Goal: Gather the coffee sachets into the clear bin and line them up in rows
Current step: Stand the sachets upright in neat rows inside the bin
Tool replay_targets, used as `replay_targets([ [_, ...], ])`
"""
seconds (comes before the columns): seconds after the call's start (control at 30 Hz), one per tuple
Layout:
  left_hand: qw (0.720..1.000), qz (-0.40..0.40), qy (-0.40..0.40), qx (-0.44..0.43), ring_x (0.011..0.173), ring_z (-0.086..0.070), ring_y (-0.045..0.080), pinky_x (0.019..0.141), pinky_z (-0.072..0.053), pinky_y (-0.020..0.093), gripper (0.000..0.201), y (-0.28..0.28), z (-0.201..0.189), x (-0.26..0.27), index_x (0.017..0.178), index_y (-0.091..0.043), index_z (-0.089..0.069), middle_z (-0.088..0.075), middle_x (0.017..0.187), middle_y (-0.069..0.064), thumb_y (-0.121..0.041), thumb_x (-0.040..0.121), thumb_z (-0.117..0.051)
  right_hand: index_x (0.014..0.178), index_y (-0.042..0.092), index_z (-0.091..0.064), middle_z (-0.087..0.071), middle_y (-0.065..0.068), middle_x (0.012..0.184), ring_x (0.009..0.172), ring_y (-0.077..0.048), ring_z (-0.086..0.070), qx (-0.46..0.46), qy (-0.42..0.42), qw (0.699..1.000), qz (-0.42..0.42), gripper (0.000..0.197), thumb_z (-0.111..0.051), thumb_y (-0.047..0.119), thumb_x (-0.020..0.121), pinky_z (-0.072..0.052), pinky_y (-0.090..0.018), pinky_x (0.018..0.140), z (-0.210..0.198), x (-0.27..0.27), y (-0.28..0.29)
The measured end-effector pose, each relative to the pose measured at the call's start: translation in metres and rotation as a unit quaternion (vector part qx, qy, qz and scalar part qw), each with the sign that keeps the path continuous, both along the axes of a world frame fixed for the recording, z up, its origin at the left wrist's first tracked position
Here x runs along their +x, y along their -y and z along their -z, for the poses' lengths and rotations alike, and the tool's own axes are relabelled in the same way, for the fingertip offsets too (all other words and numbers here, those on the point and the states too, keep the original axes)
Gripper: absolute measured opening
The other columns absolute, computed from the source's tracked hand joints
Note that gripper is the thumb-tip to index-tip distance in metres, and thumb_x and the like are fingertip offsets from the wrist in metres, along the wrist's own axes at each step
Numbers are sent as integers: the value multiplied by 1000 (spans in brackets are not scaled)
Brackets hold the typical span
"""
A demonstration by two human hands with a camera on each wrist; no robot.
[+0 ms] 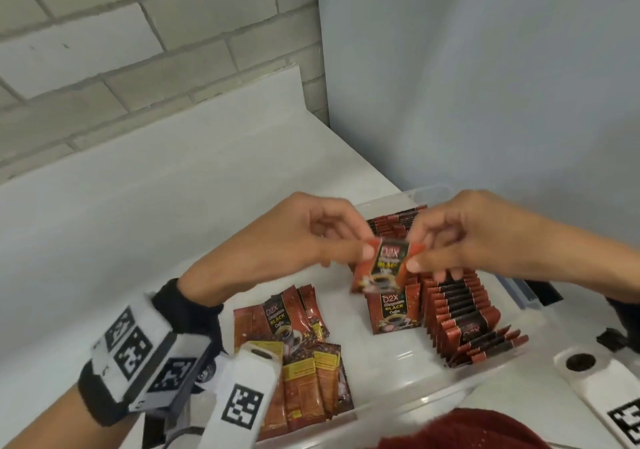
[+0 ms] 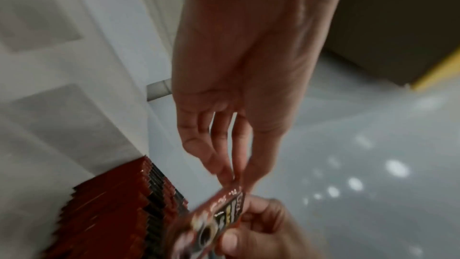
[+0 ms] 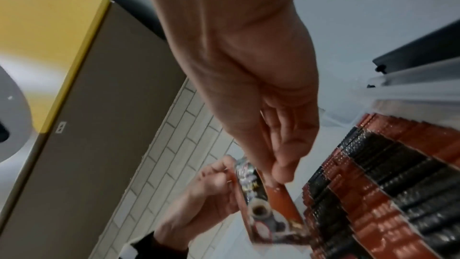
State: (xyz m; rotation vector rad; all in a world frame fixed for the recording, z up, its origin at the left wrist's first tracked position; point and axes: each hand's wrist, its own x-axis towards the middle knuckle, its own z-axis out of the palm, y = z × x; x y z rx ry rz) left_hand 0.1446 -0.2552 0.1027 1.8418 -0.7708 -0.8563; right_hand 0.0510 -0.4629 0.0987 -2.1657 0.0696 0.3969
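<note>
Both hands pinch one sachet (image 1: 382,264) above the bin (image 1: 519,289) — left hand (image 1: 311,237) on its left top corner, right hand (image 1: 460,237) on its right. It hangs upright, long axis vertical. The row (image 1: 460,313) stands just below the right hand — the nearer one.

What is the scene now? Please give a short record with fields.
held item: one coffee sachet, above the bin
left hand: pinches its left edge
right hand: pinches its right edge
clear bin: on the white table
neat row: upright sachets along the bin's right side
loose sachets: unsorted pile at the bin's left
</note>
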Motion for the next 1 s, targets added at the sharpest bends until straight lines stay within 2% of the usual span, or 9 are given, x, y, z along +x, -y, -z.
replay_targets([
  [0.17,991,76,4,114,69,-70,12,77,-53,21,11,9,13,-11,82,-7,-71,-74,73,3,-15,79,-78,91,30,-57,-69,16,70,56,-1,-64,-102,17,995,-8,19,-73,24,82,-45,-15,56,1,-14,-1],
  [0.3,986,69,12,154,73,-72,7,89,-51,26,10,14,28,-16,77,-11,-69,-75,73,0,-17,79,-77,87,28,-62,-68,14,73,65,-1,-66,-111,4,990,-84,9,-61,21,90,-53,-20,65,7,-29,-20],
  [0.43,982,81,13,168,74,-72,10,83,-55,24,14,17,36,-19,75,-14,-65,-75,76,2,-18,78,-79,89,23,-58,-63,7,84,72,-12,-63,-197,-54,961,-184,16,-44,26,95,-56,-37,70,36,-38,-39],
  [0.53,974,106,86,180,71,-68,8,72,-54,24,23,17,30,-16,81,-16,-63,-71,78,-3,-25,73,-82,84,23,-54,-63,4,83,70,-15,-63,-223,-56,958,-173,21,-38,28,98,-57,-39,69,46,-33,-44],
  [0.6,967,140,147,151,83,-62,8,78,-53,26,26,17,24,-12,93,-18,-61,-65,93,-4,-26,77,-80,85,22,-53,-63,1,83,70,-17,-64,-232,-63,956,-168,22,-37,27,100,-57,-38,71,47,-29,-45],
  [0.67,942,219,223,123,106,-48,5,93,-42,16,33,17,18,-9,118,-24,-57,-53,120,-8,-24,87,-69,90,18,-56,-64,-1,84,70,-18,-64,-245,-73,950,-177,23,-37,27,100,-57,-37,72,48,-28,-47],
  [0.77,852,343,350,184,138,-13,6,113,-10,13,60,20,23,-7,151,-22,-24,-16,158,-7,-14,96,-48,91,15,-53,-64,-1,89,72,-18,-64,-280,-70,938,-191,24,-37,29,101,-58,-35,73,50,-26,-51],
  [0.87,790,385,397,265,146,2,10,119,-5,29,69,14,30,-6,153,-23,-5,6,161,-7,-10,95,-40,95,20,-48,-63,-2,99,80,-17,-63,-284,-74,936,-195,17,-36,31,101,-56,-34,78,54,-26,-54],
  [1.0,784,384,401,278,146,5,7,117,0,19,68,10,31,-4,153,-22,-3,10,161,-9,-8,96,-37,110,18,-50,-62,-1,106,85,-17,-64,-274,-76,940,-190,19,-37,28,101,-56,-34,80,54,-27,-54],
])
